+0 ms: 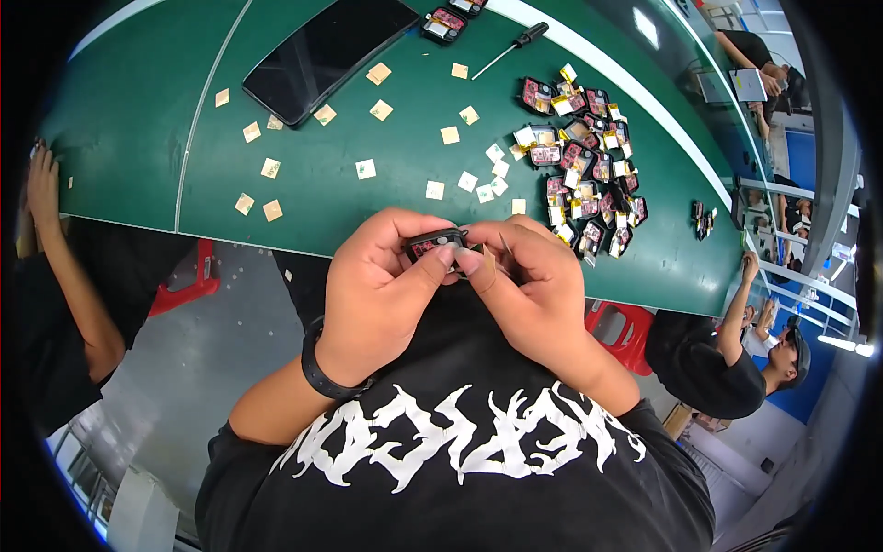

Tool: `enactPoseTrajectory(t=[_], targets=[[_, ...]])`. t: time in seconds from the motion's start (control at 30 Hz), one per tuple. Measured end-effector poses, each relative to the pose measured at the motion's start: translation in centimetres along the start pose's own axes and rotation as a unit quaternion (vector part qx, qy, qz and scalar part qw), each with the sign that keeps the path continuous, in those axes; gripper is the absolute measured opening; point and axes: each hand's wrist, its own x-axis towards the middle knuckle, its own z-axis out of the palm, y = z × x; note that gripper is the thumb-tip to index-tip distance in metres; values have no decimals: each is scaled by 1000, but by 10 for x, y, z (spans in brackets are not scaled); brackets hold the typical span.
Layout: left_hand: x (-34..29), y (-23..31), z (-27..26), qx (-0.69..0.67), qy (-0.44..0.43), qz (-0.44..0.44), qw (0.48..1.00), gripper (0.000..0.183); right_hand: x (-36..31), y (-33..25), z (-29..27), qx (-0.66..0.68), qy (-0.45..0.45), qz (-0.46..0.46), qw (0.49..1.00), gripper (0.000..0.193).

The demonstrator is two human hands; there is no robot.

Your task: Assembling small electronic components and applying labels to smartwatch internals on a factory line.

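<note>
My left hand (382,276) is closed around a small black device housing (429,243), held just past the table's near edge with its open side up. Part of a red circuit board shows inside it. My right hand (529,281) meets it from the other side, thumb and forefinger pinched at the housing's right end. A thin edge sticks out by the right fingers, too covered to name. Small square pads (435,189), pale or tan, lie scattered beyond my hands. To their right sits a cluster of similar opened housings (577,158) with red boards and white, yellow-taped pieces.
A large dark flat-screen device (328,57) lies at the far left of the green table (303,207). A screwdriver (511,49) rests toward the back. More black housings (442,26) are behind it, others (704,221) at right. Co-workers sit on both sides; red stools (189,281) stand below.
</note>
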Motion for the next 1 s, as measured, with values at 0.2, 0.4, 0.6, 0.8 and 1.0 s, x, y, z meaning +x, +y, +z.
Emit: enactPoseTrajectory(t=[0.2,0.4,0.6,0.8,1.0], targets=[[0,3,1,11,-3,9,1000,15,-3,1,-2,23,-8,-5,1000,22],[-1,10,2,58,-19,3,998,17,-4,-3,4,215,-9,76,974,16],[-2,24,4,123,-57,0,991,31,1,2,-5,284,-33,128,950,14],[-4,37,6,238,-121,-80,960,47,-2,0,-4,248,-79,116,958,14],[-11,24,-2,194,-112,-14,974,46,1,-4,-3,162,-79,121,976,13]])
